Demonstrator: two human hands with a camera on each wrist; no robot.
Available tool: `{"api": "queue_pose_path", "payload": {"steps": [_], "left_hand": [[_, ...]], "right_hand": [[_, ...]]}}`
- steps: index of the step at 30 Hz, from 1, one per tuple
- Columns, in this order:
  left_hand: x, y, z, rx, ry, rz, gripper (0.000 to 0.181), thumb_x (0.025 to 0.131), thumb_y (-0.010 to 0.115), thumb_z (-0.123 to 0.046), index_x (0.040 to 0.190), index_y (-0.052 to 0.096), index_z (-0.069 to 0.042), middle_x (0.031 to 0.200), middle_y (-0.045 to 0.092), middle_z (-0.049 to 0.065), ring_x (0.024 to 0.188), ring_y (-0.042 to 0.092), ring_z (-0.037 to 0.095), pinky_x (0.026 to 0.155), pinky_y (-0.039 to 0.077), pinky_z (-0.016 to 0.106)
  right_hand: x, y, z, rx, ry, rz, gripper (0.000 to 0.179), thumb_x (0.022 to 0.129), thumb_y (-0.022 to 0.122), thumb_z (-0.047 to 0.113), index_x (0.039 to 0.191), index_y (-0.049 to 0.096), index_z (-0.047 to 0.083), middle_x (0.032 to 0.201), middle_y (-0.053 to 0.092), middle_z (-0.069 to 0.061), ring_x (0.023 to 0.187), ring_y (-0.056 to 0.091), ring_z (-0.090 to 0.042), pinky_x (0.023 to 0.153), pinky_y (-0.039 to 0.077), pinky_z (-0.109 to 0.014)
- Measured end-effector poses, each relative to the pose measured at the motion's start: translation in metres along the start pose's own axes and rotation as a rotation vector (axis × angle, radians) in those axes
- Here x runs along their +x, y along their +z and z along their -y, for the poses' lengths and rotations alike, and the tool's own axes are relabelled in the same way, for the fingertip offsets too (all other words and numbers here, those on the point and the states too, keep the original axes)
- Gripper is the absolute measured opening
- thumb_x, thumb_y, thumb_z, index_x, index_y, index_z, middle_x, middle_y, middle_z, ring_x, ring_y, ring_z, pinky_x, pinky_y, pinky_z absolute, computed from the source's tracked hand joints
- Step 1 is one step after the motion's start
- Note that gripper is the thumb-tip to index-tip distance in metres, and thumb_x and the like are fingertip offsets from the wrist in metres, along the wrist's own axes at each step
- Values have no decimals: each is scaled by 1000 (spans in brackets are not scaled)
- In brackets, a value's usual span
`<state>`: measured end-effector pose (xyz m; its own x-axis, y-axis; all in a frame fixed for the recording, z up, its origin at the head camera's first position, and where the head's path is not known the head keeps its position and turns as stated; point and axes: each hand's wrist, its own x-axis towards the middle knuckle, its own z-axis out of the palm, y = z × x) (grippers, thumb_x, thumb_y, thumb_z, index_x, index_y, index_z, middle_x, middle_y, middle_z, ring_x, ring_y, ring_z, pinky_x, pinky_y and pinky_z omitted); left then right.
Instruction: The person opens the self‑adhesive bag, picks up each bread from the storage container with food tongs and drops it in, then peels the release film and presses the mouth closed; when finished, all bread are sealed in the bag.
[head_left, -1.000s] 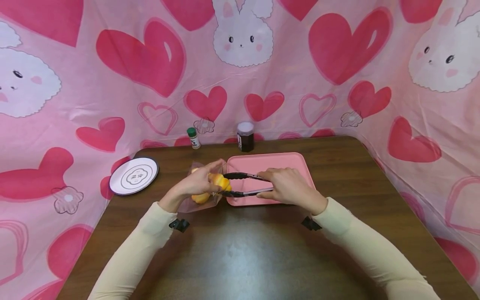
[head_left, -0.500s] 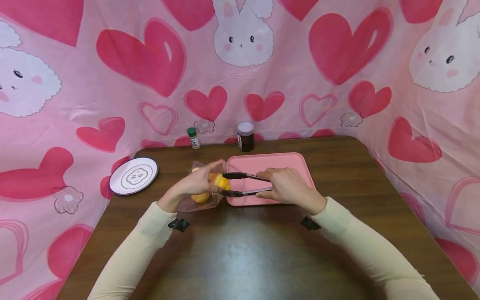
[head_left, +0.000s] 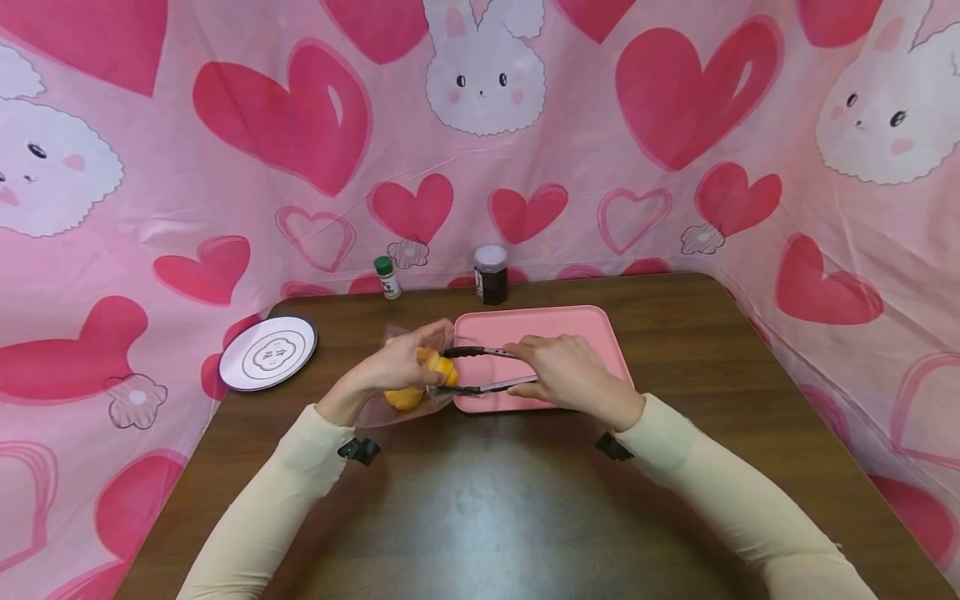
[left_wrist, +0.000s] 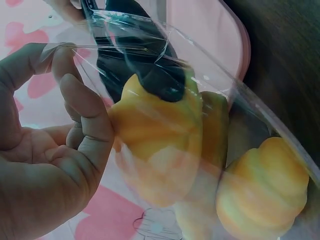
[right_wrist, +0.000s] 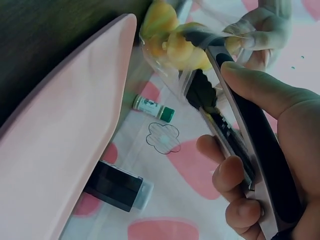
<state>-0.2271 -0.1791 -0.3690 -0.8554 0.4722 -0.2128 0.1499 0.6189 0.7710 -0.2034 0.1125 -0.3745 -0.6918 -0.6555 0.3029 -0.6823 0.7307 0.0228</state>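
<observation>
My left hand (head_left: 396,364) pinches the open edge of a clear plastic bag (left_wrist: 250,100) between thumb and finger. Several golden, ridged bread rolls (left_wrist: 162,145) lie inside it, one with its end toward the opening. My right hand (head_left: 566,372) grips a pair of metal tongs (right_wrist: 235,110) with black scalloped tips. In the left wrist view those tips reach in behind the film, and one overlaps the top of the nearest roll. The tongs' arms stand apart, above the left part of a pink tray (head_left: 577,327).
A white plate (head_left: 267,352) with a dark rim lies at the table's left edge. Toward the back stand a green-capped shaker (head_left: 387,277) and a dark jar (head_left: 491,275) with a pale lid. The brown wooden table (head_left: 480,500) meets a pink patterned cloth (head_left: 585,208) behind.
My right hand has shifted slightly left, taking the tongs' tips further into the bag at the roll. My left hand has stayed almost in place on the bag's edge.
</observation>
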Motion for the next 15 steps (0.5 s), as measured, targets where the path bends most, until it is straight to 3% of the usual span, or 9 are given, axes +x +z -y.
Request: {"api": "queue_pose_path", "payload": {"steps": [4, 6, 8, 10, 15], "left_hand": [[1, -1, 0, -32, -19, 3, 94, 83, 75, -12, 160, 21, -19, 155, 38, 14, 115, 52, 32, 77, 61, 33], [0, 0, 0, -47, -17, 3, 94, 83, 74, -12, 160, 20, -18, 157, 37, 14, 116, 52, 32, 77, 61, 34], [0, 1, -1, -57, -2, 5, 94, 84, 74, -11, 160, 20, -17, 159, 35, 14, 124, 51, 33, 83, 60, 38], [-1, 2, -2, -55, 33, 10, 94, 84, 74, -12, 160, 19, -13, 162, 32, 15, 137, 44, 33, 98, 55, 45], [-1, 5, -5, -32, 111, 12, 94, 83, 74, -10, 159, 19, -5, 164, 28, 15, 150, 31, 31, 120, 30, 54]], "right_hand": [[2, 0, 1, -41, -49, -27, 60, 78, 79, 55, 125, 68, 20, 98, 72, 4, 60, 60, -15, 49, 46, -30], [2, 1, 1, -47, -53, -33, 60, 78, 79, 55, 125, 68, 20, 99, 72, 4, 60, 60, -15, 47, 45, -29], [3, 1, 1, -44, -48, -37, 60, 77, 80, 55, 125, 68, 20, 99, 72, 3, 58, 59, -15, 46, 43, -29], [3, 1, 2, -41, -40, -37, 61, 77, 79, 56, 124, 68, 20, 99, 72, 3, 58, 59, -16, 44, 42, -28], [3, 0, 3, -28, -27, -45, 61, 78, 79, 56, 125, 68, 19, 99, 73, 2, 59, 61, -18, 45, 43, -29]]}}
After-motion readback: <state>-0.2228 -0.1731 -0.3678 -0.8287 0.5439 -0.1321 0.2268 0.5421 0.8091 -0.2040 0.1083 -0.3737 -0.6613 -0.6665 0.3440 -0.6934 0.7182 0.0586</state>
